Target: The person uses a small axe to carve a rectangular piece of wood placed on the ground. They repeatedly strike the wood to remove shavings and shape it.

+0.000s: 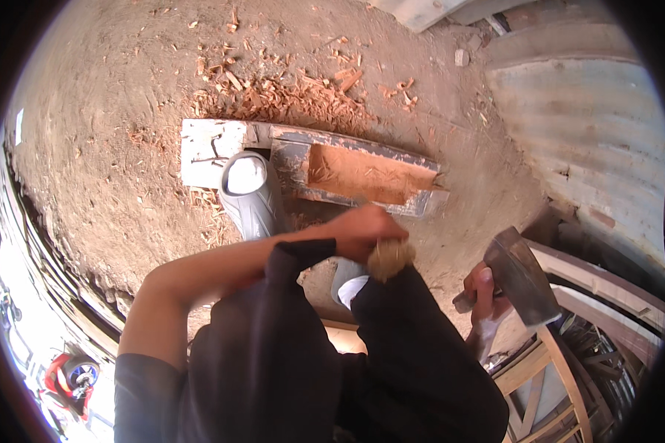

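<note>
My left hand (368, 230) is closed around a chisel; only the frayed, light wooden butt of its handle (391, 258) shows, and the blade is hidden. In my right hand (488, 295), out to the right, is a mallet with a heavy, dark, block-shaped head (521, 277), raised beside my knee. Beyond my left hand a wooden beam (288, 140) with peeling grey paint lies on the ground. A long rectangular recess (369, 176) is cut into it, showing fresh orange wood and loose chips. Both tools are apart from each other.
My grey shoe (251, 203) rests against the beam's pale left part. Wood shavings (295, 96) are heaped on the dirt floor behind it. Corrugated metal sheeting (591, 133) stands at the right, with stacked timber and a wooden frame (532, 376) below. A red motorcycle (66, 384) is at the lower left.
</note>
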Motion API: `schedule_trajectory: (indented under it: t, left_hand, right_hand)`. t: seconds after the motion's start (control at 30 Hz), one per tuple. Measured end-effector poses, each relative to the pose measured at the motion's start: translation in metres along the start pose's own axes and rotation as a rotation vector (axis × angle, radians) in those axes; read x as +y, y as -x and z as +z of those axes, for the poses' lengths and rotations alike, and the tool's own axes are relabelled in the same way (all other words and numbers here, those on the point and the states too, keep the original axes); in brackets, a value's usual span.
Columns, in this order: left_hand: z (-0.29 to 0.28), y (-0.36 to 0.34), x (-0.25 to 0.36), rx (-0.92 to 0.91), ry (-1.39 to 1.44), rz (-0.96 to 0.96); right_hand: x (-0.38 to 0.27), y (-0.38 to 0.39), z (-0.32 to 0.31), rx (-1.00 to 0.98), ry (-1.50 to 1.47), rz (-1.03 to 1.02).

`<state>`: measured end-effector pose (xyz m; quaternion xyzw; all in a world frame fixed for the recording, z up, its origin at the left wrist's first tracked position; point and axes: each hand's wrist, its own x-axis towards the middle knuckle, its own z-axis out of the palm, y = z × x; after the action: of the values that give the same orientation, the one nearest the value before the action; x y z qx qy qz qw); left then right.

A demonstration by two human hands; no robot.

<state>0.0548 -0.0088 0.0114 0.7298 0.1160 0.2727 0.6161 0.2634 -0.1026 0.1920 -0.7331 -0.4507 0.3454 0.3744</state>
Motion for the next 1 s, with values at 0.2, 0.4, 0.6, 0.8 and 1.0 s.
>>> schedule_trajectory:
  t: [0.2,0.4,0.6,0.8,1.0]
  left_hand:
    - [-0.080,-0.013,-0.001,0.255,0.195,-0.554]
    - [-0.084,-0.006,-0.009,0.418,0.432,-0.648]
    - [-0.070,-0.011,-0.024,0.539,0.833,-0.578]
    - [-0.059,-0.018,-0.027,0.603,0.811,-0.648]
    - [-0.058,-0.018,-0.018,0.537,0.504,-0.626]
  right_hand:
    - [0.001,0.012,0.002,-0.128,-0.139,0.197]
    - [0.000,0.035,0.015,-0.095,-0.189,0.229]
    - [-0.003,0.034,0.012,-0.201,-0.175,0.254]
    - [-0.004,0.031,0.021,-0.218,-0.223,0.279]
    - [-0.009,0.024,0.012,-0.278,-0.192,0.252]
